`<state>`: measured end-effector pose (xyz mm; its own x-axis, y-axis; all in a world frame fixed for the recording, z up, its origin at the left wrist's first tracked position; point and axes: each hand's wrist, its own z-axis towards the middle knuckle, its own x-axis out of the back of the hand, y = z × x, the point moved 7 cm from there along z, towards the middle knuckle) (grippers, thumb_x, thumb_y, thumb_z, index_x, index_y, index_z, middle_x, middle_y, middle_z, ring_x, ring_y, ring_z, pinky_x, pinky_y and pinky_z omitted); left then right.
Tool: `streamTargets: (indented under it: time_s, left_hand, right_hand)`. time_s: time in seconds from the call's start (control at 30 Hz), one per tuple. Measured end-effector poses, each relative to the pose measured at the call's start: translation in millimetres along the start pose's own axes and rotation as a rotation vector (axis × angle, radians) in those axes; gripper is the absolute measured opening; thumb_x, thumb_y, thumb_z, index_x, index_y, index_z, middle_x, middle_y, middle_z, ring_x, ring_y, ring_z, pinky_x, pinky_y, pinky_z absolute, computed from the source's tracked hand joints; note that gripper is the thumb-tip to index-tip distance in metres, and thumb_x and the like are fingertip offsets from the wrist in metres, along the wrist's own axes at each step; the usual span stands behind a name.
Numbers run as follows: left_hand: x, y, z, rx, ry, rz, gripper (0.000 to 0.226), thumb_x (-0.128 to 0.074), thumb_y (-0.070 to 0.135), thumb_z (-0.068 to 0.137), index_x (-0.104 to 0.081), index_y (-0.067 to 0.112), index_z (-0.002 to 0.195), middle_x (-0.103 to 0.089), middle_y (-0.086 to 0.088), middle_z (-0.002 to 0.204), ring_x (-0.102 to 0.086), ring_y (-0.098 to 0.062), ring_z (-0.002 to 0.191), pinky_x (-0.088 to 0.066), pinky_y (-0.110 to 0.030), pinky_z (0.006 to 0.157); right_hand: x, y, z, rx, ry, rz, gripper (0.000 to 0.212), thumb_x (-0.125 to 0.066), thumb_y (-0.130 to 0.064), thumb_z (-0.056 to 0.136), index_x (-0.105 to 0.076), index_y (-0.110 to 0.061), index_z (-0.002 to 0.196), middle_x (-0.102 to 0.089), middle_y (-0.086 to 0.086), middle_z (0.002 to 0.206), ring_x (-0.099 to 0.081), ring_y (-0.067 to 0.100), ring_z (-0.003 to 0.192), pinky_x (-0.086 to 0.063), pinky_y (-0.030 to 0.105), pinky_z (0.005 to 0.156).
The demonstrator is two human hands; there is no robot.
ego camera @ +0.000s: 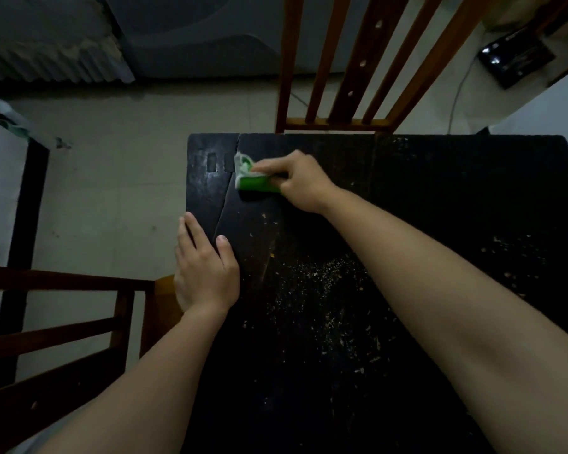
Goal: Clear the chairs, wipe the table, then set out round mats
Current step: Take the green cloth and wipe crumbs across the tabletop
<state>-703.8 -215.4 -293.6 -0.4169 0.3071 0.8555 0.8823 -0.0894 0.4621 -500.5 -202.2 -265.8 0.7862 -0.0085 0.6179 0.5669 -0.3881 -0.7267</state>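
A dark table (440,198) fills most of the view and is seen from above. A pale tiled floor (118,178) is seen beyond and to the left of it. One wooden chair (335,123) is set against the far edge of the table, with its slatted back towards the camera. A second wooden chair (56,335) is placed at the near left, just beside the table's left edge. A grey ridged sheet (53,60) is seen at the far left. A small black box (513,60) with a pale cable (458,93) lies on the floor at the far right.

The right hand (300,183) is stretched out over the far left part of the table top. Its fingers are curled round a green sponge (254,183), which is pressed against the wood. A whitish part is seen at the sponge's far end.

The left hand (204,273) is laid palm down on the table's left edge, with its fingers straight and nothing held.

A long crack (225,204) in the table top is seen between the two hands. Pale crumbs (325,283) are scattered over the middle and right of the table, nearer the camera than the sponge.
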Motion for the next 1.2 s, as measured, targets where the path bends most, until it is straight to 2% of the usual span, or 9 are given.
streamTargets:
  time_s: [0.1,0.23,0.3,0.43,0.57,0.67,0.77,1.0,1.2]
  left_hand:
    - [1,-1,1,0.003,-0.009,-0.027,0.061,-0.028,0.034,0.101,-0.004,0.015,0.154,-0.011,-0.008,0.160,-0.018,-0.025,0.144,-0.028,-0.044,0.109]
    - [6,-5,3,-0.021,-0.014,-0.146,0.053,-0.026,0.026,0.103,-0.012,0.016,0.153,-0.013,-0.003,0.161,-0.019,-0.019,0.145,-0.024,-0.033,0.111]
    - [7,-9,5,-0.046,-0.042,-0.196,0.051,-0.026,0.023,0.104,-0.014,0.016,0.153,-0.013,0.001,0.160,-0.015,-0.015,0.146,-0.015,-0.023,0.109]
    - [9,-21,8,-0.109,-0.106,-0.223,0.050,-0.027,0.023,0.104,-0.016,0.019,0.153,-0.014,0.005,0.160,-0.008,-0.011,0.147,-0.009,-0.024,0.114]
    - [10,-28,6,-0.121,-0.113,-0.240,0.049,-0.026,0.025,0.104,-0.017,0.027,0.152,-0.018,0.009,0.159,-0.009,-0.009,0.147,-0.011,-0.025,0.112]
    - [11,-29,5,-0.100,-0.084,-0.277,0.048,-0.027,0.025,0.104,-0.020,0.030,0.151,-0.024,0.008,0.157,-0.013,-0.012,0.146,-0.019,-0.034,0.114]
    - [12,-29,5,-0.083,-0.073,-0.290,0.047,-0.027,0.026,0.104,-0.021,0.032,0.150,-0.027,0.007,0.156,-0.015,-0.013,0.146,-0.021,-0.039,0.113]
    - [11,-30,7,-0.083,-0.060,-0.307,0.047,-0.028,0.026,0.104,-0.023,0.032,0.150,-0.030,0.007,0.155,-0.017,-0.012,0.145,-0.024,-0.036,0.111]
    - [10,-32,9,-0.086,-0.069,-0.327,0.047,-0.028,0.028,0.104,-0.021,0.034,0.150,-0.029,0.006,0.155,-0.016,-0.010,0.145,-0.023,-0.036,0.111]
  right_hand:
    - [-17,-7,-26,0.030,-0.065,-0.041,0.043,-0.056,0.004,0.089,-0.064,-0.021,0.123,-0.059,-0.005,0.134,-0.048,0.007,0.123,-0.025,0.016,0.108]
    - [-37,-12,-66,0.061,-0.134,-0.019,0.042,-0.057,0.009,0.085,-0.070,-0.016,0.116,-0.064,-0.001,0.127,-0.050,-0.002,0.107,-0.023,-0.007,0.089]
    - [-47,-12,-80,0.046,-0.232,-0.009,0.044,-0.056,0.012,0.082,-0.071,-0.015,0.114,-0.066,0.001,0.124,-0.055,0.002,0.114,-0.028,-0.004,0.094]
    - [-46,-15,-95,-0.078,-0.406,0.016,0.042,-0.059,0.002,0.083,-0.070,-0.023,0.116,-0.069,-0.005,0.117,-0.062,0.007,0.107,-0.048,0.020,0.095]
    - [8,-9,-73,-0.255,-0.067,0.290,0.043,-0.056,0.001,0.088,-0.063,-0.020,0.124,-0.061,-0.004,0.120,-0.053,0.005,0.098,-0.045,0.026,0.092]
    - [39,12,-54,-0.369,0.267,0.278,0.043,-0.054,-0.005,0.093,-0.058,-0.026,0.130,-0.053,0.001,0.136,-0.050,0.016,0.116,-0.043,0.028,0.092]
    - [45,26,-35,-0.414,0.436,0.166,0.043,-0.053,-0.007,0.094,-0.056,-0.026,0.132,-0.053,0.001,0.138,-0.049,0.019,0.123,-0.040,0.027,0.093]
    - [10,0,23,-0.275,0.431,0.133,0.039,-0.054,-0.011,0.094,-0.058,-0.024,0.131,-0.056,0.003,0.136,-0.049,0.020,0.127,-0.034,0.027,0.106]
    - [-28,-32,48,-0.043,0.220,0.040,0.039,-0.057,-0.006,0.091,-0.062,-0.023,0.126,-0.061,0.004,0.130,-0.053,0.020,0.122,-0.038,0.031,0.108]
